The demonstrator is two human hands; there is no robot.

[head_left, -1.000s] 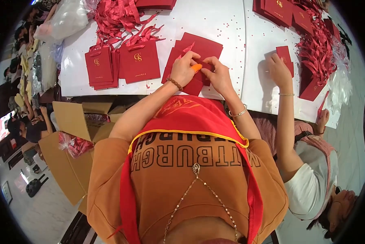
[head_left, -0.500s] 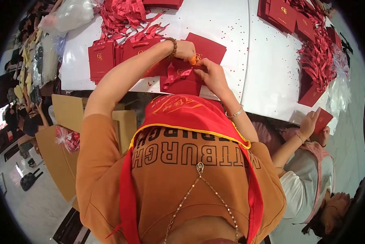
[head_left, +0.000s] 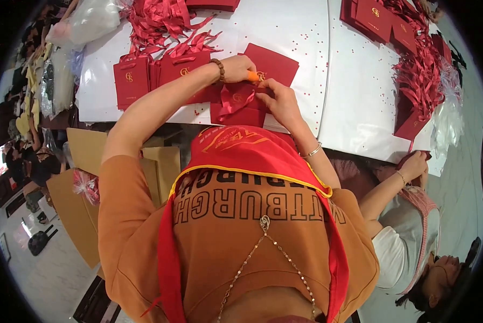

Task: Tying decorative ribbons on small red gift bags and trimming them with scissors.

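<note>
A small dark red paper gift bag [head_left: 247, 116] lies at the table's near edge, with a loop of glossy red ribbon [head_left: 231, 102] over it. My left hand [head_left: 236, 68], with a bead bracelet at the wrist, is curled at the bag's top edge. A small orange object [head_left: 253, 76] shows at its fingertips; its kind is unclear. From the right, my right hand [head_left: 280, 102] pinches the same bag's upper edge. Beneath and behind both hands lies another red bag [head_left: 282, 64], flat on the table.
More red bags [head_left: 131, 83] stand left, below a heap of red ribbons [head_left: 163, 24]. Red paper dots scatter over the white table [head_left: 306, 118]. To the right are further bags [head_left: 373, 21], and a co-worker's hands [head_left: 414, 167] hold a red piece. A cardboard box [head_left: 77, 215] sits lower left.
My left hand and the orange object have shifted slightly left and up. The ribbon loop hangs wider over the bag. The co-worker's hands have closed together around their red piece.
</note>
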